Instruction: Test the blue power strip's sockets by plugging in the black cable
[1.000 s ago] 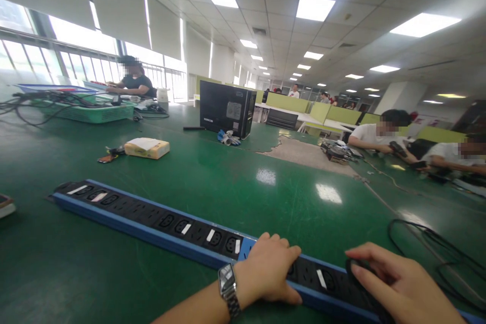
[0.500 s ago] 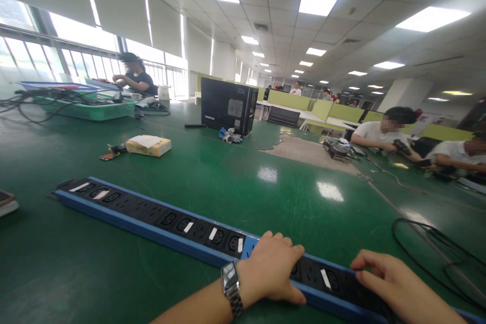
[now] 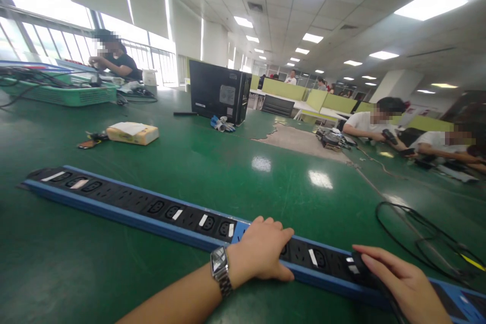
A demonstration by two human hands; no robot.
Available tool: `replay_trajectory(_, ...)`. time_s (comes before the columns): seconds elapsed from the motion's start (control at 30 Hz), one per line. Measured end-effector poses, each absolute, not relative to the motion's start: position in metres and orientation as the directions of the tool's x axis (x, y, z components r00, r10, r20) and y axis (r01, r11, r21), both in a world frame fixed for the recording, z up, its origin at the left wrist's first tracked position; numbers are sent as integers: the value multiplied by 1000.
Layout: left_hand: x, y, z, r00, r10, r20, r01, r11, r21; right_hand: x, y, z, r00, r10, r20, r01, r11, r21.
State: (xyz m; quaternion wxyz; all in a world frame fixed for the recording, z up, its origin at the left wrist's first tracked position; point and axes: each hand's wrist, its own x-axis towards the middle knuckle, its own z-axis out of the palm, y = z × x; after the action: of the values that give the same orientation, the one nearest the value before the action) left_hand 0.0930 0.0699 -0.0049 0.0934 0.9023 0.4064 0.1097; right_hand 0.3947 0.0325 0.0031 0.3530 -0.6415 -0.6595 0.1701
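A long power strip (image 3: pixel 125 197) with blue edges and a black face lies slantwise on the green table, its face up. It has several sockets, some with white stickers. My left hand (image 3: pixel 261 250), with a watch (image 3: pixel 220 266) on the wrist, grips the strip across its width, fingers over the far edge and thumb at the near side. Toward the strip's right end, my right hand (image 3: pixel 406 273) pinches a black plug (image 3: pixel 364 268) just over the sockets. Two small bright patches show at the plug's front. Its black cord (image 3: pixel 391 301) runs down below the hand.
Black cable loops (image 3: pixel 410 228) lie at right. A tissue pack (image 3: pixel 132 133), gloves (image 3: pixel 222 124) and a black computer case (image 3: pixel 218 91) stand farther back. Green baskets (image 3: pixel 72 92) with cables are at left. Other people (image 3: pixel 368 121) sit across the table.
The view has shifted, so the strip and table items appear farther left and higher. My right hand has turned, and the plug and cord now show in it. My left hand keeps its grip.
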Motion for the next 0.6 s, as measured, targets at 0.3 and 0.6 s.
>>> replay_trajectory(0.3, 93, 71, -6, 646, 756, 108, 714, -648, 265, 476, 27, 6, 128, 982, 137, 831, -31, -555)
replay_trajectory(0.6, 93, 70, -4, 643, 759, 104, 716, -643, 271, 460, 30, -2, 17, 997, 79, 832, 30, -553)
